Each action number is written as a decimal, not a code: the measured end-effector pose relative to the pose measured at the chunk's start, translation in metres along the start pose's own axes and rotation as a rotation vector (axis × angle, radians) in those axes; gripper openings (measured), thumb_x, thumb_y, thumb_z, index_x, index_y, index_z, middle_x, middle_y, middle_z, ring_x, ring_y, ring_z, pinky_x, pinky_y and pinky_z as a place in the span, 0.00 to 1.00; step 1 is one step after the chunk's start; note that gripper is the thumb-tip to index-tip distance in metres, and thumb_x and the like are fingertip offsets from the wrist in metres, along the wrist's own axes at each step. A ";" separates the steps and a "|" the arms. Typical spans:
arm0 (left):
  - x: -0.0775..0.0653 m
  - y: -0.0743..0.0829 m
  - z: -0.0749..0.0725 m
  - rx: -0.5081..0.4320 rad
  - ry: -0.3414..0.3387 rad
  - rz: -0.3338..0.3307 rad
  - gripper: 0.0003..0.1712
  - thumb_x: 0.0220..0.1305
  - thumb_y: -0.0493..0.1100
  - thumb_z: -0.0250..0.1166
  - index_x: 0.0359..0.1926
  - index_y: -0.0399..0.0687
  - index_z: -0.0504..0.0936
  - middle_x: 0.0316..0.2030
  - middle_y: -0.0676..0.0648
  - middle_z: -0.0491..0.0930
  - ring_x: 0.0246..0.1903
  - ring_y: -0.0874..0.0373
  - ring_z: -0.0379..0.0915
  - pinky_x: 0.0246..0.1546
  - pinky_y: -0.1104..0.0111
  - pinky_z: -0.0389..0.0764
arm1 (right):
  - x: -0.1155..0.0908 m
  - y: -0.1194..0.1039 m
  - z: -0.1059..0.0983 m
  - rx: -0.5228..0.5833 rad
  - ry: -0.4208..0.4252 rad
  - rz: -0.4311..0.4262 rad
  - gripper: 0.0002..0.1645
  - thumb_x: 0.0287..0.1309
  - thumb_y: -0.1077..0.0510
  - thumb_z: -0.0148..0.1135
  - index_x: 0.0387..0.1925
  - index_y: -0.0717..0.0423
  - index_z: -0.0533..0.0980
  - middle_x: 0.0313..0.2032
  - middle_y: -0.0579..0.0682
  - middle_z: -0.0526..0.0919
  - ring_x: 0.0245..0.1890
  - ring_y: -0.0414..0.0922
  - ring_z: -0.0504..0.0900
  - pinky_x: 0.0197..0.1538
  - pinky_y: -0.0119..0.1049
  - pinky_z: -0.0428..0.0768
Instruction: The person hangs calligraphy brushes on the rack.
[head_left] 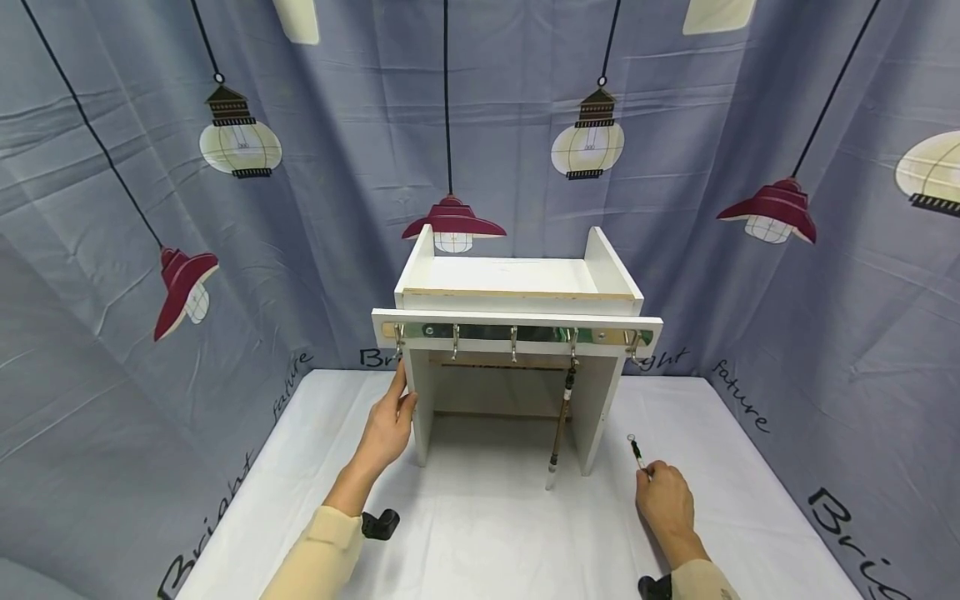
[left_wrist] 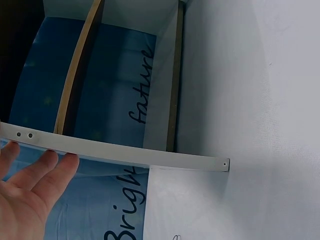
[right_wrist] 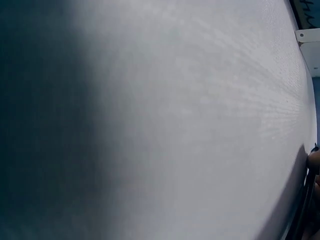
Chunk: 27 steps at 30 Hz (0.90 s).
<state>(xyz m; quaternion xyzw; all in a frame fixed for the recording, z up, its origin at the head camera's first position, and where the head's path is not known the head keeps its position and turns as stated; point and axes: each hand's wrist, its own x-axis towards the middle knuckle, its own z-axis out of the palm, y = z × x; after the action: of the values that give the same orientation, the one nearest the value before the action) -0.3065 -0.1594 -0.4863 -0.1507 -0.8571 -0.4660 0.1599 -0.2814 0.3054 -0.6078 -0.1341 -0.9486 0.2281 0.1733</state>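
A white shelf unit (head_left: 603, 408) stands on the table, with a metal hook rail (head_left: 491, 332) across its front. From one hook right of centre hangs a slim brown stick (head_left: 559, 425) with a pale tip, brush-like in shape. My left hand (head_left: 386, 429) rests extended fingers against the unit's left side panel; in the left wrist view the fingertips (left_wrist: 70, 161) touch that panel's edge (left_wrist: 125, 152). Right of the unit, my right hand (head_left: 666, 500) pinches a slim dark stick (head_left: 637, 452) with a small ring at its far end. Its lower part is hidden by the hand.
The white cloth-covered table (head_left: 487, 542) extends in front of the unit and to both sides. A blue-grey curtain (head_left: 517, 108) printed with lamps and lettering surrounds the table. Several other hooks (head_left: 456, 342) on the rail hold nothing.
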 end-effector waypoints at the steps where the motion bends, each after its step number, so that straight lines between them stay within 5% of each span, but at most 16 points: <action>1: 0.000 0.000 0.000 -0.002 -0.002 -0.002 0.37 0.84 0.46 0.48 0.84 0.56 0.42 0.80 0.40 0.53 0.66 0.38 0.74 0.62 0.45 0.79 | 0.000 0.000 -0.001 0.001 -0.009 0.003 0.14 0.66 0.61 0.61 0.40 0.73 0.79 0.33 0.67 0.81 0.37 0.65 0.83 0.42 0.60 0.80; 7: 0.000 -0.002 0.000 -0.011 -0.006 -0.011 0.38 0.84 0.46 0.48 0.84 0.56 0.42 0.80 0.40 0.54 0.65 0.38 0.74 0.62 0.45 0.79 | -0.004 -0.003 -0.011 0.050 -0.007 -0.008 0.13 0.66 0.61 0.60 0.39 0.72 0.79 0.34 0.68 0.82 0.38 0.66 0.83 0.41 0.62 0.80; 16: 0.001 0.000 -0.002 -0.009 -0.001 -0.023 0.38 0.84 0.48 0.49 0.84 0.58 0.41 0.80 0.40 0.55 0.64 0.37 0.75 0.60 0.44 0.80 | -0.014 -0.014 -0.030 0.144 0.138 -0.071 0.10 0.64 0.62 0.64 0.39 0.68 0.81 0.24 0.55 0.80 0.26 0.52 0.78 0.29 0.48 0.73; 27: -0.002 0.002 0.001 -0.002 0.002 -0.023 0.38 0.84 0.48 0.49 0.84 0.57 0.42 0.79 0.38 0.57 0.63 0.36 0.76 0.59 0.44 0.81 | -0.021 -0.048 -0.061 0.183 0.275 -0.150 0.08 0.64 0.62 0.68 0.41 0.65 0.83 0.24 0.50 0.77 0.25 0.46 0.73 0.29 0.40 0.69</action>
<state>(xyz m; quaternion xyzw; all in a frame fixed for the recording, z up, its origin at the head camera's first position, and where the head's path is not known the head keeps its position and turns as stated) -0.3037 -0.1581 -0.4862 -0.1406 -0.8580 -0.4690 0.1553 -0.2476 0.2806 -0.5394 -0.0765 -0.8986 0.2794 0.3296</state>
